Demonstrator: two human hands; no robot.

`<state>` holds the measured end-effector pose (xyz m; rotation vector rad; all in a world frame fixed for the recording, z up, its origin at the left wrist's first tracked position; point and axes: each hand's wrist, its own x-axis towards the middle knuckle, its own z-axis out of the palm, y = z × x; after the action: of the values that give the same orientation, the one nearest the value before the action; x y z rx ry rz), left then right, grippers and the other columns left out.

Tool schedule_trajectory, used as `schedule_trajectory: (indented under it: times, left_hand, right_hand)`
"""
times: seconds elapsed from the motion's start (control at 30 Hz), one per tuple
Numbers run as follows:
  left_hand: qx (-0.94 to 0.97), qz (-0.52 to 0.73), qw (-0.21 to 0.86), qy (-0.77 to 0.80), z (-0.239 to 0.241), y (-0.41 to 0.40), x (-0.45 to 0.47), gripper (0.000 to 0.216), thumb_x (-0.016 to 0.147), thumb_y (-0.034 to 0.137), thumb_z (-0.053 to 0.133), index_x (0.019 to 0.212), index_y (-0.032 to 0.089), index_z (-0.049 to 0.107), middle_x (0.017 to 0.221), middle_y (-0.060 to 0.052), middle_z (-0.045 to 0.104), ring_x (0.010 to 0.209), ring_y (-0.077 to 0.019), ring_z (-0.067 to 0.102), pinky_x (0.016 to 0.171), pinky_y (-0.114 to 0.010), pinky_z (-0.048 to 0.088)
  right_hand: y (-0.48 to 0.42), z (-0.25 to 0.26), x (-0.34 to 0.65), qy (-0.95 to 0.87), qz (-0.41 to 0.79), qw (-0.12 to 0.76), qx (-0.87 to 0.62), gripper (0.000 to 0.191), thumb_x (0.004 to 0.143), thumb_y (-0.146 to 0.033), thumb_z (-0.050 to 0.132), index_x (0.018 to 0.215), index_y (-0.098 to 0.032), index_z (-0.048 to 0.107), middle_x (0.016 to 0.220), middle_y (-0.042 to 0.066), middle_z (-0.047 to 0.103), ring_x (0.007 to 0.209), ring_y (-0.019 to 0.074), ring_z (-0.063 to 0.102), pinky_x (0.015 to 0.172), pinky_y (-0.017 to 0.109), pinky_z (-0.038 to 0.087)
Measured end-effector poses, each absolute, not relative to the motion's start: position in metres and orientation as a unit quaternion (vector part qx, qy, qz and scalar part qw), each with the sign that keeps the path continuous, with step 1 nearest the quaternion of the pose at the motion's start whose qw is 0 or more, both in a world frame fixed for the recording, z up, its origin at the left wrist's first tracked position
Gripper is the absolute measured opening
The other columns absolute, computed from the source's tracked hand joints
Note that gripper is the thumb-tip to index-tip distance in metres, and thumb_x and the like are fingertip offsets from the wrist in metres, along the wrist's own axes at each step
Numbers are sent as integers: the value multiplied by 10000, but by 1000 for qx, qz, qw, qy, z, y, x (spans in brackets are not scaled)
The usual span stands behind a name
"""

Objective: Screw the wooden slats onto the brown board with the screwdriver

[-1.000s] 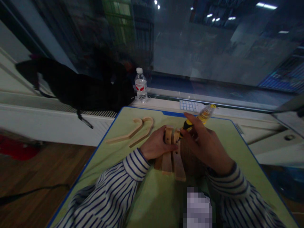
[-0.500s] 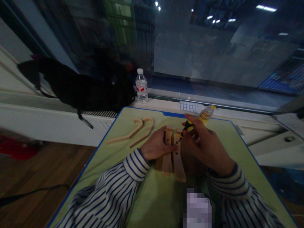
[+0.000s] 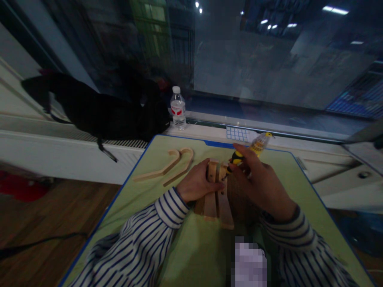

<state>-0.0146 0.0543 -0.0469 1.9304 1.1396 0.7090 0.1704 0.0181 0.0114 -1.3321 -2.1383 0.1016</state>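
My left hand (image 3: 197, 184) is wrapped round a small wooden assembly (image 3: 226, 213), its thumb lying across the front. Two flared boards with a narrow gap between them form its visible front, and small dark holes dot the wood. In my right hand (image 3: 260, 183) is a screwdriver (image 3: 237, 158) with a black and yellow grip and a clear, yellow-capped end. The tool slants down to the left, its tip at the right-hand board near my left thumb. Whether a screw sits under the tip is too small to tell. Two hook-shaped wooden strips (image 3: 158, 174) lie left of my hands.
A green mat with a blue edge (image 3: 182, 243) covers the table. Behind it, a water bottle (image 3: 178, 109) and a black bag (image 3: 116, 113) rest on the sill below the window. A pale blurred patch (image 3: 250, 265) is at the near edge.
The screwdriver's grip has turned slightly in my right fingers, showing more yellow. My left hand and the wooden assembly have stayed in place.
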Motion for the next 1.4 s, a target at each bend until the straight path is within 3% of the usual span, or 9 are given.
schedule_trajectory:
  times: [0.37,0.6,0.67,0.73,0.87,1.07,1.4]
  left_hand:
    - [759,272,383,451,-44,54,-14,578,656,398,722,1142,179,498,1076,-72,633,954,-248,603,833,-372,476]
    - [733,298,338,510,-34,55,-25,891,643,490,713,1362,126,332,1282,-160,521,1154,-282,517,959,-403,424]
    - [732,332,301,512,-26,55,-28,815,694,475,675,1361,138,350,1300,-144,510,1182,-265,496,975,-389,413]
    - [742,366,257,499,-16,53,-28,591,762,425,619,1278,180,469,1266,-96,544,1164,-238,507,965,-364,418]
    - [790,327,250,454,4,48,-19,300,812,355,563,1049,189,641,1053,-52,649,959,-188,594,812,-287,472]
    - [834,257,237,428,8,49,-2,241,816,348,568,977,207,678,892,-38,671,835,-190,598,692,-260,451]
    - [840,261,211,426,7,50,-1,200,805,338,598,931,218,697,864,-30,678,828,-188,596,700,-265,435]
  right_hand:
    - [18,13,171,-804,38,311,-506,446,892,-314,492,1309,-200,378,751,9,664,606,164,626,539,272,473]
    - [16,13,170,-803,35,308,-509,450,894,-317,484,1320,-214,380,789,31,663,608,170,627,535,277,473]
    - [16,13,170,-803,37,308,-509,448,898,-325,474,1323,-217,378,813,45,673,610,175,630,523,278,472]
    - [16,13,170,-804,41,308,-508,450,901,-333,470,1325,-216,374,822,51,680,609,178,632,517,279,472]
    - [16,14,171,-807,43,300,-507,448,902,-335,474,1318,-202,376,814,50,685,608,181,634,517,281,469]
    - [17,15,172,-808,26,303,-505,412,918,-344,442,1299,-193,395,827,56,688,630,186,643,534,283,476]
    - [18,13,172,-802,38,316,-505,398,916,-351,450,1276,-187,403,870,69,696,688,195,672,561,281,497]
